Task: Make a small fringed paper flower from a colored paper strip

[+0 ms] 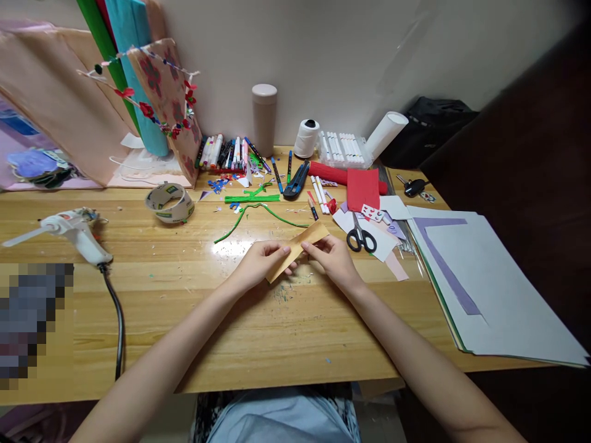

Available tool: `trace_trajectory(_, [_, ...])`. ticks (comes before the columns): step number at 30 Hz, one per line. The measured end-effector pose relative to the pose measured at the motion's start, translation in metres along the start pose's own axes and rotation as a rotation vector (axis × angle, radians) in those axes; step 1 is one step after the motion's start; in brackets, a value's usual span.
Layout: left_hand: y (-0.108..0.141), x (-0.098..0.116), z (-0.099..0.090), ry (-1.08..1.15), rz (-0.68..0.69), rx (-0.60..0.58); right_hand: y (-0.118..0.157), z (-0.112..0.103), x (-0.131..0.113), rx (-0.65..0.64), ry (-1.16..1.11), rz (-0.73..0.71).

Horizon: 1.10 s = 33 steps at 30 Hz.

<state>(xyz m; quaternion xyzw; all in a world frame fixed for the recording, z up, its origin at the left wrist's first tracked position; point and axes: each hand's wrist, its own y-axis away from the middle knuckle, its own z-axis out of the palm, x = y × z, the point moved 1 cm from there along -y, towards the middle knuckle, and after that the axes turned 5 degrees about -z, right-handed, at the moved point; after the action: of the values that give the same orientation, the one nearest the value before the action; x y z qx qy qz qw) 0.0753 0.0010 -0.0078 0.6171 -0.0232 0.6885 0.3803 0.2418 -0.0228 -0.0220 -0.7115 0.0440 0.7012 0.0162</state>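
Note:
A strip of yellow-orange paper (316, 234) is held slanted above the middle of the wooden table (207, 344). My left hand (261, 264) pinches its lower left part, thumb on top and fingers beneath. Further up the strip, my right hand (333, 258) grips it with the thumb on its face. Just behind the hands lies a thin green cord (231, 229), bent in a wavy line, with green paper strips (252, 199) beyond it. Black-handled scissors (361, 240) rest to the right of my right hand.
A glue gun (78, 231) with a black cable and a tape roll (169, 203) are on the left. Markers (225, 152), a cutter (296, 180), a thread spool (306, 139) and red paper (363, 190) stand or lie behind. White sheets (503, 277) cover the right side.

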Motion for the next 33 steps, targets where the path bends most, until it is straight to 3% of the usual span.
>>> trace_trajectory(2, [0.000, 0.000, 0.001, 0.044, -0.049, 0.000, 0.002, -0.001, -0.001, 0.044, 0.116, -0.131])
trace_trajectory(7, [0.002, 0.001, 0.001, 0.044, -0.125, -0.042, 0.012, -0.004, -0.013, 0.045, 0.596, -0.706])
trace_trajectory(11, [0.001, -0.001, -0.002, 0.049, -0.077, 0.034, 0.017, -0.002, -0.017, -0.075, 0.863, -0.907])
trace_trajectory(15, [-0.001, -0.003, -0.005, 0.115, -0.042, 0.054, 0.016, 0.003, -0.016, -0.188, 0.949, -0.898])
trace_trajectory(19, [0.000, 0.001, -0.005, 0.202, -0.066, 0.021, 0.014, 0.003, -0.015, -0.207, 0.965, -0.870])
trace_trajectory(24, [0.004, 0.005, -0.005, 0.075, 0.008, -0.069, 0.013, 0.003, -0.015, -0.229, 0.936, -0.831])
trace_trajectory(28, [0.003, 0.004, -0.004, 0.004, 0.074, -0.135, 0.011, 0.002, -0.017, -0.228, 0.779, -0.745])
trace_trajectory(33, [0.001, 0.001, -0.002, -0.223, 0.178, -0.034, 0.008, -0.001, -0.016, -0.111, 0.454, -0.474])
